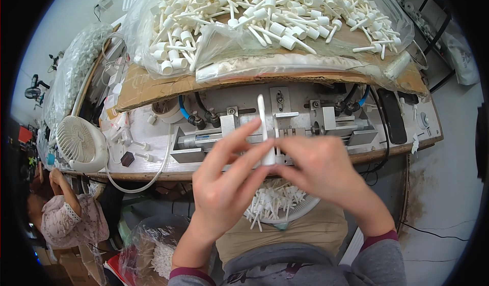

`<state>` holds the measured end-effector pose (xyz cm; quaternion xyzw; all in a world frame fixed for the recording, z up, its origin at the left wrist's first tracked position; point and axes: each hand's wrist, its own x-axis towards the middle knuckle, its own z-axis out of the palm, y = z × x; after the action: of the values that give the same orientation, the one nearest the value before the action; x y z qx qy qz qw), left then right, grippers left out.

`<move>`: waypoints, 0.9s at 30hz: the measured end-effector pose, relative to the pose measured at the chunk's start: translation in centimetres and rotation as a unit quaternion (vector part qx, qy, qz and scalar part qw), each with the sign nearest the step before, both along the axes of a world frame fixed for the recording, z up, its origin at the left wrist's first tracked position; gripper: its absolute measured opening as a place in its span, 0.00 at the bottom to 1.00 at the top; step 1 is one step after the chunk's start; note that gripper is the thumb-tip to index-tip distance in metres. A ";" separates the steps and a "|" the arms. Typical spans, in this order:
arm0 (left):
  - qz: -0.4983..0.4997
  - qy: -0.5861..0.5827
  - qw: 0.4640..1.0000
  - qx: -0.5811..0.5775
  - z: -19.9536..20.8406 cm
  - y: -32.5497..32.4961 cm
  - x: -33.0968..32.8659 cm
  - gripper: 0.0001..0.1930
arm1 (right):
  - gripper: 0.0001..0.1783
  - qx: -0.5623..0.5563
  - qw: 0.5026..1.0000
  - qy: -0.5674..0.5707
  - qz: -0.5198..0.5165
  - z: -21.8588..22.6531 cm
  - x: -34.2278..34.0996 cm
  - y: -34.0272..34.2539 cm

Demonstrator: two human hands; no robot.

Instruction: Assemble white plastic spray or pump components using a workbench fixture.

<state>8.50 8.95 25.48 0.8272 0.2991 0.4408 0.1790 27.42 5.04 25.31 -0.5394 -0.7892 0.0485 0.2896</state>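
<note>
Upright in front of me is a white ribbed cap with a long stem (263, 120), its slightly thicker tip pointing away. My left hand (224, 179) has its thumb and fingers closed on the cap end, the other fingers loosely bent. Close beside it, my right hand (318, 161) is pinched, slightly blurred, its fingertips meeting the left ones. A thin white stick (276, 128) rises from the right fingertips; its lower end is hidden. Below the hands, a round bowl (305, 209) on my lap holds many small white stick-like pieces (275, 204).
Behind the hands stands a metal fixture (201, 140) with air cylinders and blue hoses. Above it, a cardboard shelf (153, 90) carries a heap of stemmed white caps (285, 29). A small fan (81, 141) is left, a black phone (393, 117) right. Another person (74, 214) sits at far left.
</note>
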 end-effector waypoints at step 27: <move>0.022 0.229 0.971 0.060 -4.8 -0.6 1.8 0.14 | 0.13 0.162 0.981 -0.050 -0.091 2.9 6.5 13.0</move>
<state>10.35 8.36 20.64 0.9086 0.3231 0.2605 0.0457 33.94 18.05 28.19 -0.5566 -0.7478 -0.1338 0.3362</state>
